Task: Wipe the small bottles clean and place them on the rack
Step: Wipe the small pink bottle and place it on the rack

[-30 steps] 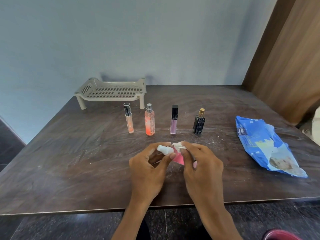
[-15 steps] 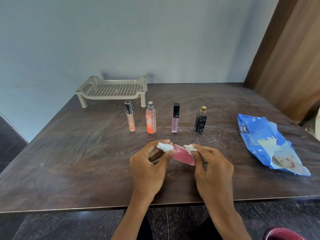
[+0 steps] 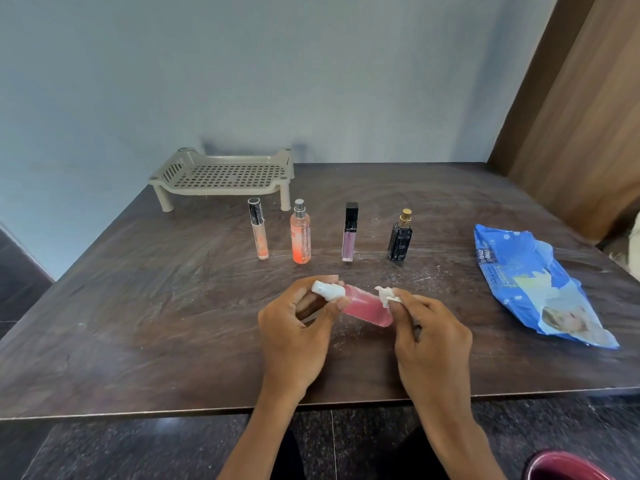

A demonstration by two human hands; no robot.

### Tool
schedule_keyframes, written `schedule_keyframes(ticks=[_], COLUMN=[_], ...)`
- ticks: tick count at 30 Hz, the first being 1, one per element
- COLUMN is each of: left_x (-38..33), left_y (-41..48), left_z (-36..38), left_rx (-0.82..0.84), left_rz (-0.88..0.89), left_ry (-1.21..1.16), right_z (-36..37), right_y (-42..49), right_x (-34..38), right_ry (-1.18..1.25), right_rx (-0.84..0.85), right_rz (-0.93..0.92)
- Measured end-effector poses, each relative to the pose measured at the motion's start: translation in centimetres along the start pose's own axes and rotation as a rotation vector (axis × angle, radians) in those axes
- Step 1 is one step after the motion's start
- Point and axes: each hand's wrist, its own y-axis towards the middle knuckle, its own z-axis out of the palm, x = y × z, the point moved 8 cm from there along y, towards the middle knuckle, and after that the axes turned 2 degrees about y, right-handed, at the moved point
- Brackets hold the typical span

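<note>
A pink bottle (image 3: 367, 308) with a white cap (image 3: 327, 291) lies sideways between my hands, just above the table. My left hand (image 3: 294, 327) grips it at the cap end. My right hand (image 3: 429, 334) pinches a small white wipe (image 3: 388, 295) against the bottle's bottom end. Behind them stands a row of small bottles: a peach tube (image 3: 258, 232), an orange spray bottle (image 3: 300, 235), a lilac tube (image 3: 349, 233) and a black bottle with a gold top (image 3: 401, 237). The beige perforated rack (image 3: 221, 174) stands at the back left with nothing on it.
A blue pack of wipes (image 3: 533, 285) lies on the dark wooden table (image 3: 138, 306) at the right. White crumbs of tissue are scattered around the hands. A wooden panel (image 3: 588, 116) rises at the right, and a dark red object (image 3: 568, 467) shows at the bottom right corner.
My right hand slid the wipe from the cap end along the bottle to its bottom end, uncovering the pink body. The left hand kept its grip on the cap.
</note>
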Motion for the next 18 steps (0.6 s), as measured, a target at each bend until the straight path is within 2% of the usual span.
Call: schedule_keyframes(ticks=[8,18], left_x=[0.3,0.3], left_y=[-0.2,0.0], left_z=[-0.5,-0.1], left_rx=[-0.018,-0.019], left_rz=[-0.027,-0.017], left_ry=[-0.072,-0.022], right_z=[2.1,0.5], right_y=[0.2,-0.1], right_x=[4.6,1.2], right_ry=[0.074,0.027], right_rx=[0.066,-0.008], right_rz=[-0.131,-0.038])
